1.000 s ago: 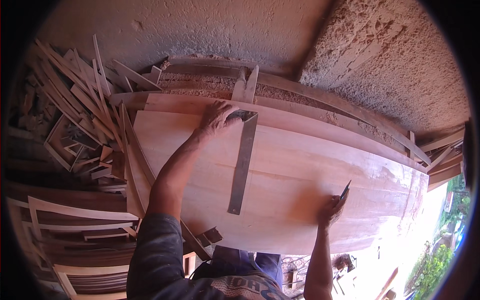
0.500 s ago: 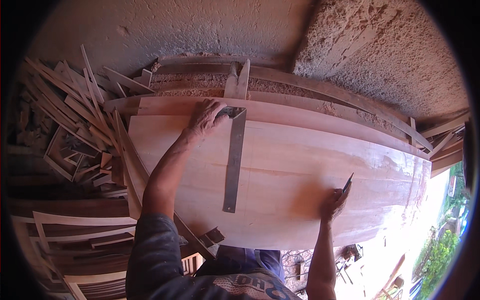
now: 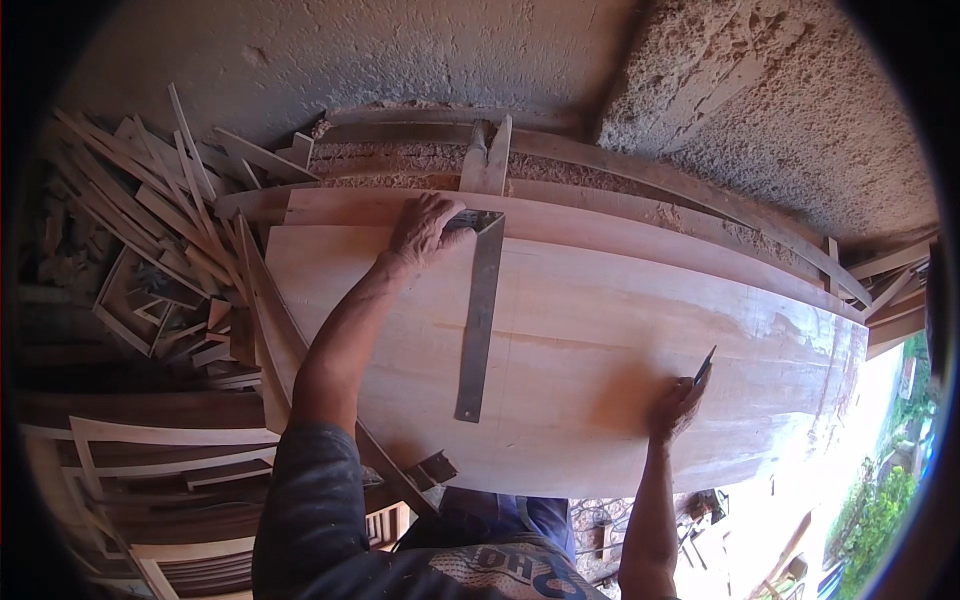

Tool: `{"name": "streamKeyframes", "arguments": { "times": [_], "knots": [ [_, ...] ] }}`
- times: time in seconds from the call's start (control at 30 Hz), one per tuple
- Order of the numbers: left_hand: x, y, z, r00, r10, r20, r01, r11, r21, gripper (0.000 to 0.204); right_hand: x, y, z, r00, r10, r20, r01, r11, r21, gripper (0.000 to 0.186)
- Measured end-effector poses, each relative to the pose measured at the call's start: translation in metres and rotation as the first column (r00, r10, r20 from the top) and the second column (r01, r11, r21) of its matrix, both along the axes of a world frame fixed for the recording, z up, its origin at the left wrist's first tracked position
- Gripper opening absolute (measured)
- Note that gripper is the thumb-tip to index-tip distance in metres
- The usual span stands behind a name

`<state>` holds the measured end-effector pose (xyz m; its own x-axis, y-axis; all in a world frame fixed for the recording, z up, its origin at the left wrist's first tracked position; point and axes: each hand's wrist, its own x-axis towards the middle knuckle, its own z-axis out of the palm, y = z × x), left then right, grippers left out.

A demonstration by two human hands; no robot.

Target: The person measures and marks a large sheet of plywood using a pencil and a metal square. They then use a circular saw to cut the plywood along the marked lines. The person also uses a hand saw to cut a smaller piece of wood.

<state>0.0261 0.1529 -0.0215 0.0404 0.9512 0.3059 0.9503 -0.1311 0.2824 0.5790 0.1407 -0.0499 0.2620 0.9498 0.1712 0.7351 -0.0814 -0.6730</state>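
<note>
A wide pale wooden board [image 3: 400, 330] lies in front of me. My left hand [image 3: 425, 232] grips the short stock of a metal try square [image 3: 482, 320] at the board's far edge. The square's long blade runs across the board towards me, flat on its surface. Further right, my right hand [image 3: 677, 405] is closed round a dark, slim pencil [image 3: 706, 365], its point tilted up and away from me. That hand is over the board; whether it touches the wood cannot be made out.
A second board [image 3: 340, 208] shows beyond the far edge. Scrap wood strips [image 3: 150, 200] are heaped at the left, above wooden frames [image 3: 170, 430]. Slats and shavings lie along the rough wall [image 3: 740, 110]. A small dark block [image 3: 432, 470] sits by the board's near left edge.
The whole view has shifted slightly, so everything sits a little further right. Both hands keep their hold on the try square and the pencil, with hardly any movement over the board.
</note>
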Motion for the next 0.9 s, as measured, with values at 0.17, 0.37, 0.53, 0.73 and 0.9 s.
{"name": "streamKeyframes", "arguments": {
  "times": [0.17,0.37,0.53,0.73,0.9],
  "knots": [
    [0.002,0.001,0.002,1.000,0.010,0.024,-0.010,1.000,-0.005,0.049,-0.022,-0.002,0.015,0.990,-0.007,-0.143,0.002,0.999,-0.036,0.054],
    [0.000,0.009,-0.011,1.000,-0.001,0.027,-0.002,0.996,0.091,0.049,-0.193,0.000,0.074,0.845,0.527,-0.095,-0.535,0.838,-0.107,0.041],
    [0.006,0.007,0.000,0.999,0.004,0.045,-0.009,0.994,0.112,0.052,-0.273,0.008,0.068,0.733,0.679,0.039,-0.665,0.727,-0.172,0.040],
    [0.008,0.004,0.003,0.999,0.007,0.040,-0.013,0.986,0.164,0.056,-0.303,0.016,0.069,0.721,0.689,0.072,-0.661,0.715,-0.226,0.043],
    [0.006,0.006,-0.007,1.000,0.020,0.004,-0.021,0.986,0.168,0.057,-0.313,0.016,0.070,0.723,0.689,0.054,-0.660,0.711,-0.242,0.046]
  ]
}}
